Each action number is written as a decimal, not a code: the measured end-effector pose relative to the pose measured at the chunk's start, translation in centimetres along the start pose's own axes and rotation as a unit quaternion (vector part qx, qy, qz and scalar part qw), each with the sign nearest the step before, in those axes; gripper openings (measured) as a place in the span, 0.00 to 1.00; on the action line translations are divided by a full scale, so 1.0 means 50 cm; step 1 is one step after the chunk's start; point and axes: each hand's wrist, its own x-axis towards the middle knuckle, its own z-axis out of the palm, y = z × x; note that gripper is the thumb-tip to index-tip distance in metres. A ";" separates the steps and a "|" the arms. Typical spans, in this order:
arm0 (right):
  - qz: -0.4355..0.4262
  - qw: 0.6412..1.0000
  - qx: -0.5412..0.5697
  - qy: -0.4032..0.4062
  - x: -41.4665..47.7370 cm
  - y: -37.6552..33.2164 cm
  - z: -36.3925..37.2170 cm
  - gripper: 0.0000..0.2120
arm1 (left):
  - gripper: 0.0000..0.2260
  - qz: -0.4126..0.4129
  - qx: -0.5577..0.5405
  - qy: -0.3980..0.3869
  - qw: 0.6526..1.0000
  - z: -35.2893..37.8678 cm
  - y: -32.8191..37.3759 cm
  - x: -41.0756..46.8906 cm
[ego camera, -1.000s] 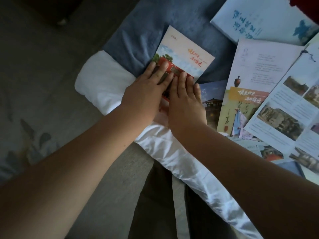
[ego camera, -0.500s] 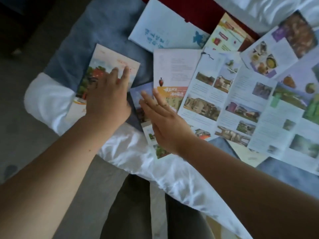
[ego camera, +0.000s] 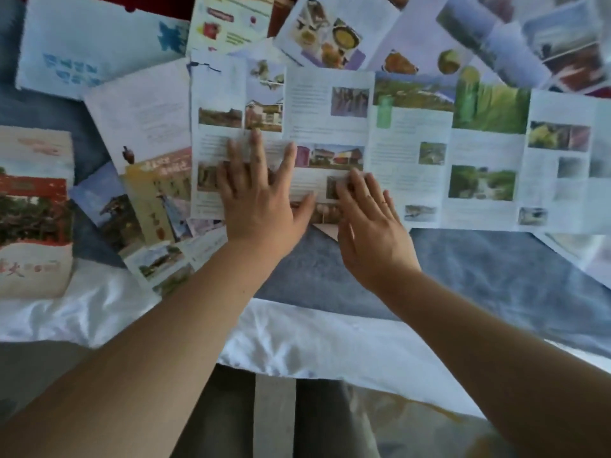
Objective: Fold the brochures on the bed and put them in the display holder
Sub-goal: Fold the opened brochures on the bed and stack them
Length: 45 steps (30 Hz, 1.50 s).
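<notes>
Glossy paper brochures (ego camera: 327, 127); grey matt blanket (ego camera: 463, 269); white creased sheet (ego camera: 297, 338).

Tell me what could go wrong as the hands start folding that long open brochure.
1. The long brochure lies over the orange-cover brochure; folding may drag it.
2. The left hand and right hand are both near its left end, so the far panels may fold crooked.
3. The soft blue blanket underneath may give weak creases.

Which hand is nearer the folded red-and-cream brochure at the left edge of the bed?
Left. The left hand lies flat on the long unfolded photo brochure, right of the folded red-and-cream brochure; the right hand sits even farther right.
</notes>
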 end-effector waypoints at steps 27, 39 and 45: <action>-0.035 0.999 0.017 0.021 -0.026 -0.031 0.071 0.21 | 0.53 -0.068 -0.028 0.040 0.996 -0.041 -0.196 -0.048; -0.030 0.999 -0.012 -0.035 -0.029 -0.033 0.057 0.25 | 0.49 -0.216 -0.164 0.049 0.961 -0.093 -0.149 -0.021; -0.032 0.998 -0.034 -0.032 -0.030 -0.030 0.068 0.27 | 0.46 -0.226 -0.195 0.091 0.950 -0.099 -0.174 -0.009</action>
